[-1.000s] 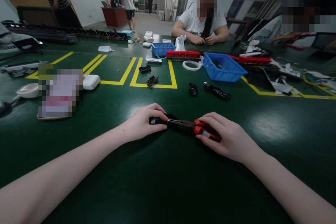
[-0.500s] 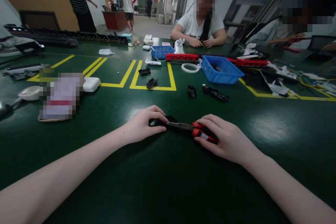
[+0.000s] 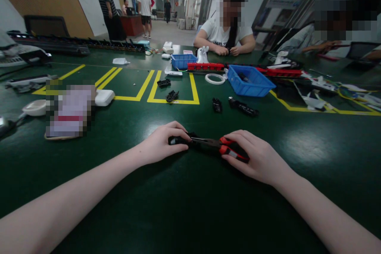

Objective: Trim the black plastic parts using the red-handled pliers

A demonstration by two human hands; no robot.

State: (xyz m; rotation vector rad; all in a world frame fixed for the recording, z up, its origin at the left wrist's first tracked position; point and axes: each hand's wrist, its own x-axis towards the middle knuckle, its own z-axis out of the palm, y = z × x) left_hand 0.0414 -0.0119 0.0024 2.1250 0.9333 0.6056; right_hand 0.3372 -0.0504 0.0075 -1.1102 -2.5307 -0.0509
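My left hand (image 3: 166, 141) is closed on a small black plastic part (image 3: 176, 140), pressing it to the green tabletop; the fingers cover much of it. My right hand (image 3: 253, 156) grips needle-nose pliers (image 3: 211, 142) by their red and black handles. The plier jaws point left, and their tips are at the black part beside my left fingertips. Whether the jaws have hold of it I cannot tell. Beyond my hands lie a short black piece (image 3: 217, 105) and a longer black piece (image 3: 243, 107).
Two black pieces (image 3: 172, 96) lie within yellow tape lines. A blue bin (image 3: 251, 81) and a white ring of tape (image 3: 215, 79) stand beyond. To the left are a phone (image 3: 71, 111) and a white case (image 3: 104, 97). A co-worker (image 3: 228, 33) sits opposite.
The pliers have shifted very slightly to the right, with my right hand. My left hand stays almost in place. In the background, the standing person in stripes has moved right.
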